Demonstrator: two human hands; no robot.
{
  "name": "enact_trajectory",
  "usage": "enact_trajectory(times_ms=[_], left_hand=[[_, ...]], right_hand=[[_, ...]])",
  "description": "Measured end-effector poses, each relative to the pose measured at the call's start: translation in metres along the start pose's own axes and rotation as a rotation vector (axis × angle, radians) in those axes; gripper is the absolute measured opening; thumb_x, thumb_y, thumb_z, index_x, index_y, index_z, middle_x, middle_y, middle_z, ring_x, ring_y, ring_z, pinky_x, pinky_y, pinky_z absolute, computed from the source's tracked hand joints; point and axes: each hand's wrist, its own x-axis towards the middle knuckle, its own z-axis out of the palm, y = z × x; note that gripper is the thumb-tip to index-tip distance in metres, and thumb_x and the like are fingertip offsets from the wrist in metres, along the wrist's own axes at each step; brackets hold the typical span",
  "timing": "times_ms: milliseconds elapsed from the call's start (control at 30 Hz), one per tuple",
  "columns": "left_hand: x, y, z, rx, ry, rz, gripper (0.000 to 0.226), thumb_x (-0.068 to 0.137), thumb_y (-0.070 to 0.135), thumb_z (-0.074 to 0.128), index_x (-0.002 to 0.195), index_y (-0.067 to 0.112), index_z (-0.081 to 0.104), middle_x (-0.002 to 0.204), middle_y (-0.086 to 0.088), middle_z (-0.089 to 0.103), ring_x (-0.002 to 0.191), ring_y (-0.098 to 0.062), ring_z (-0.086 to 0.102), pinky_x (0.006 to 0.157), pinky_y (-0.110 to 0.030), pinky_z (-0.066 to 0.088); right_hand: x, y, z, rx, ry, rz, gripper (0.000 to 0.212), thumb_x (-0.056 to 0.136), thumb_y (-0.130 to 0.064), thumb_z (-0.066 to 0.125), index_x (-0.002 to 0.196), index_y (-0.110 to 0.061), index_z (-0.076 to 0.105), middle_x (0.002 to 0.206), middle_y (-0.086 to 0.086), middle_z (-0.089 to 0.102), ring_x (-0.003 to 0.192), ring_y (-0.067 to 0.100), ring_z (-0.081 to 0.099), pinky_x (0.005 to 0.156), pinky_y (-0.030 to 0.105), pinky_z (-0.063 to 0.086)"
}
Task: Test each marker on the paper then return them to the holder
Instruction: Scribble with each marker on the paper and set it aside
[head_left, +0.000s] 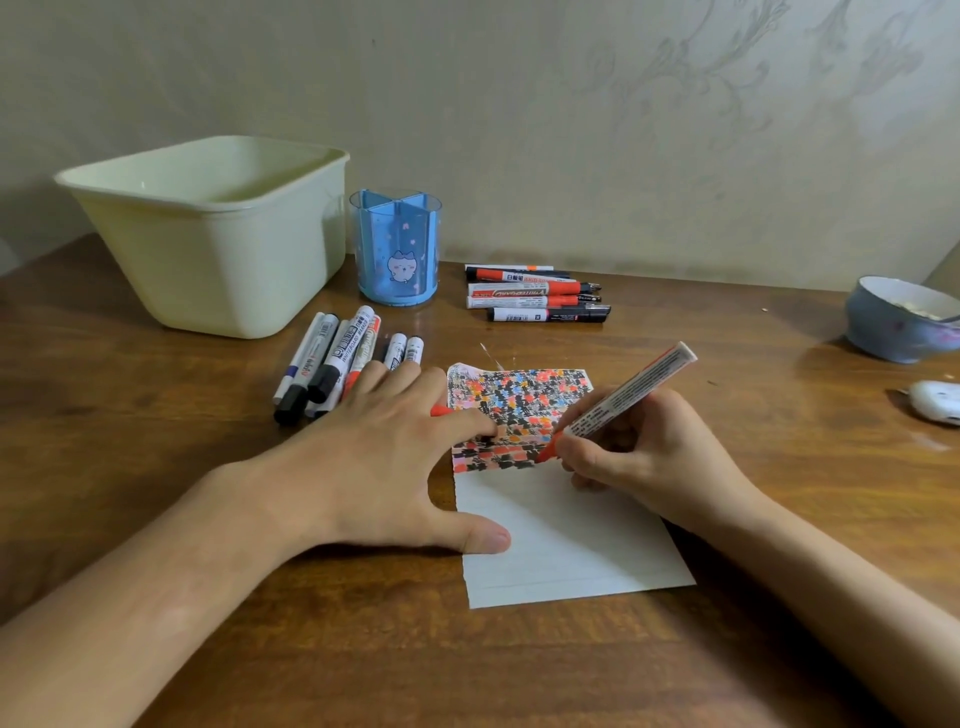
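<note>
Two hands on paper (561, 540): right hand (639, 452) closed around red marker (623, 397), tip touching the sheet. Left hand (384, 452) lies flat, fingers spread, pinning a red cap (441, 410). Blue holder (397, 247) stands apart.

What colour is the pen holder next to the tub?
The pen holder is translucent blue with a small cat cartoon, seen clearly in the head view.
</note>
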Motion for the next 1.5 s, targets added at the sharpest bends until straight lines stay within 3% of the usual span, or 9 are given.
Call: enact_trajectory(times_ms=[167, 400, 567, 733, 867, 1000, 1133, 1500], left_hand=[[-0.0004, 0.0006, -0.0002, 0.016, 0.020, 0.001, 0.096, 0.061, 0.101, 0.031, 0.145, 0.055, 0.018, 0.104, 0.013, 0.019, 0.101, -0.008, 0.015, 0.093, -0.031, 0.022], [-0.0002, 0.0013, 0.0002, 0.020, 0.022, 0.002, 0.098, 0.059, 0.102, 0.027, 0.145, 0.055, 0.018, 0.104, 0.012, 0.019, 0.103, -0.009, 0.017, 0.102, -0.034, 0.025], [0.0003, 0.0008, 0.0012, 0.016, 0.036, 0.006, 0.097, 0.060, 0.101, 0.030, 0.145, 0.054, 0.019, 0.105, 0.012, 0.021, 0.101, -0.010, 0.017, 0.095, -0.031, 0.022], [-0.0003, 0.0005, 0.0021, 0.019, 0.050, 0.010, 0.098, 0.061, 0.101, 0.031, 0.145, 0.053, 0.020, 0.104, 0.012, 0.021, 0.101, -0.009, 0.015, 0.096, -0.030, 0.020], [-0.0005, 0.0002, 0.0019, 0.011, 0.036, 0.005, 0.099, 0.060, 0.101, 0.029, 0.145, 0.053, 0.020, 0.105, 0.012, 0.020, 0.102, -0.009, 0.015, 0.098, -0.032, 0.022], [0.0003, -0.0010, 0.0022, 0.009, 0.023, 0.004, 0.100, 0.058, 0.103, 0.027, 0.145, 0.053, 0.019, 0.105, 0.011, 0.019, 0.105, -0.010, 0.016, 0.106, -0.036, 0.024], [0.0007, -0.0015, 0.0018, 0.011, 0.008, 0.006, 0.098, 0.059, 0.103, 0.026, 0.144, 0.055, 0.018, 0.107, 0.012, 0.018, 0.106, -0.008, 0.014, 0.108, -0.037, 0.024], [0.0010, 0.0000, 0.0006, 0.022, -0.004, -0.001, 0.099, 0.059, 0.102, 0.027, 0.145, 0.053, 0.018, 0.106, 0.011, 0.018, 0.108, -0.011, 0.019, 0.106, -0.037, 0.026]], right_hand=[[0.0006, -0.0008, -0.0001, -0.024, -0.016, 0.011, 0.006, 0.086, -0.013, 0.075, 0.090, -0.012, 0.071, 0.076, 0.001, 0.075, 0.067, 0.019, 0.073, 0.067, 0.039, 0.063], [0.0009, 0.0004, -0.0009, -0.028, -0.001, 0.016, 0.006, 0.088, -0.014, 0.073, 0.092, -0.011, 0.071, 0.074, 0.000, 0.075, 0.066, 0.019, 0.073, 0.066, 0.036, 0.062], [0.0011, -0.0007, 0.0016, -0.059, 0.013, -0.011, 0.006, 0.085, -0.013, 0.075, 0.086, -0.017, 0.071, 0.074, -0.005, 0.074, 0.065, 0.013, 0.071, 0.064, 0.029, 0.059], [-0.0002, -0.0014, 0.0014, -0.047, 0.006, -0.043, 0.005, 0.085, -0.014, 0.074, 0.085, -0.018, 0.071, 0.074, -0.002, 0.073, 0.064, 0.015, 0.070, 0.063, 0.031, 0.060], [0.0004, -0.0020, 0.0014, -0.103, 0.004, -0.048, 0.007, 0.083, -0.015, 0.075, 0.085, -0.020, 0.070, 0.073, -0.008, 0.072, 0.065, 0.009, 0.070, 0.062, 0.022, 0.055], [-0.0004, -0.0017, 0.0011, -0.073, 0.008, -0.046, 0.007, 0.085, -0.013, 0.073, 0.084, -0.019, 0.069, 0.072, -0.004, 0.071, 0.063, 0.012, 0.067, 0.061, 0.028, 0.057], [-0.0002, -0.0027, 0.0029, -0.070, -0.010, -0.063, 0.008, 0.085, -0.013, 0.075, 0.085, -0.019, 0.070, 0.074, -0.008, 0.072, 0.065, 0.010, 0.069, 0.061, 0.022, 0.054], [0.0008, -0.0038, 0.0024, -0.105, 0.009, -0.040, 0.004, 0.082, -0.018, 0.073, 0.082, -0.019, 0.069, 0.072, -0.006, 0.071, 0.063, 0.007, 0.066, 0.058, 0.021, 0.053]])
